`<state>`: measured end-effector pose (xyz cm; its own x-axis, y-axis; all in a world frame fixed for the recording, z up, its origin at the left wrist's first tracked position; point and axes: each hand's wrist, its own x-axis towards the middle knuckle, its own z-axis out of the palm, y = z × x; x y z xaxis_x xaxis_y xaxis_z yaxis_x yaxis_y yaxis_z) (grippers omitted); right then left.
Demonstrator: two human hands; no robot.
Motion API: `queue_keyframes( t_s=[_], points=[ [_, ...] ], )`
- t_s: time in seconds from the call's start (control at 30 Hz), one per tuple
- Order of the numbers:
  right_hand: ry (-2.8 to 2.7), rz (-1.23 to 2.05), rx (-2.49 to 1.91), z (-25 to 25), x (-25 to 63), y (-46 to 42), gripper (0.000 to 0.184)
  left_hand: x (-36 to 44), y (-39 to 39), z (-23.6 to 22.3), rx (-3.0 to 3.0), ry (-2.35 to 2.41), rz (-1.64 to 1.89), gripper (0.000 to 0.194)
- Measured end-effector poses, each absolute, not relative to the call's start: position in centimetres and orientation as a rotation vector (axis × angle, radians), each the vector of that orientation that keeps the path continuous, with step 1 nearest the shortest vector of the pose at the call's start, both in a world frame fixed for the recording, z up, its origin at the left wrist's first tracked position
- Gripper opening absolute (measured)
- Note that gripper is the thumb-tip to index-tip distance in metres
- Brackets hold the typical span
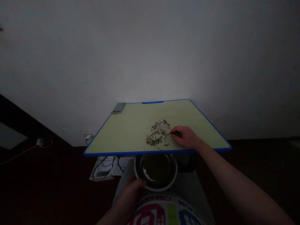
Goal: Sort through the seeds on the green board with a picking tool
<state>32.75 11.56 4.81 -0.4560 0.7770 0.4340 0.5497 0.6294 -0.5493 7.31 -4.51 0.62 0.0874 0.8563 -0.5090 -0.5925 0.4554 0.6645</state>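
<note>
My right hand (185,137) is closed around the dark handle of a small fork-like metal tool (167,136); dim light hides its exact shape. Its tip touches or hovers at the right side of a spread of small dark grains (153,140) on the table. A paler heap of whitish grains mixed with dark ones (161,125) lies just behind. Below the table's front edge, my left hand (134,185) grips the near left rim of a round metal bowl (173,179) on my lap. Dark green-brown contents (157,167) fill its bottom.
The pale yellow-green table (131,125) has a blue rim and stands against a wall (154,56). A blurred-out item (118,108) lies at its back left corner. Under it are a dark container (187,163) and a white box with cables (103,167). A charger (88,137) sits in the wall socket.
</note>
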Motion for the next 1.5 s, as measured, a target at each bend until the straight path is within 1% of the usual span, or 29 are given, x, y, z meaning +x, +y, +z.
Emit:
queue_keyframes(
  t_s=[0.13,0.33,0.57,0.77,0.93,1.17,1.3,1.5],
  points=[
    [-2.203,0.482,-1.022,4.85,32.81,11.45,0.017,7.33,-4.5,0.8,0.337,1.0,1.081,0.069],
    [-2.257,0.546,-0.995,5.31,32.62,11.21,0.02,7.19,-4.41,0.52,0.376,1.019,1.07,0.065],
    [-2.229,0.461,-1.038,5.33,32.47,11.41,0.022,7.13,-4.41,0.78,0.366,1.041,1.069,0.062],
    [-2.23,0.473,-1.014,5.09,32.52,11.56,0.022,7.23,-4.43,1.09,0.345,1.017,1.065,0.065],
    [-2.214,0.465,-1.012,4.93,32.73,11.47,0.018,7.26,-4.43,0.97,0.363,1.004,1.076,0.065],
    [-2.239,0.542,-1.01,5.14,32.63,11.34,0.02,7.17,-4.4,0.85,0.359,0.998,1.068,0.072],
    [-2.263,0.522,-0.987,5.07,32.58,11.49,0.023,7.1,-4.42,0.67,0.349,1.019,1.07,0.069],
    [-2.245,0.448,-1.017,5.12,32.5,11.6,0.023,7.15,-4.45,0.72,0.343,1.013,1.069,0.07]
  ],
)
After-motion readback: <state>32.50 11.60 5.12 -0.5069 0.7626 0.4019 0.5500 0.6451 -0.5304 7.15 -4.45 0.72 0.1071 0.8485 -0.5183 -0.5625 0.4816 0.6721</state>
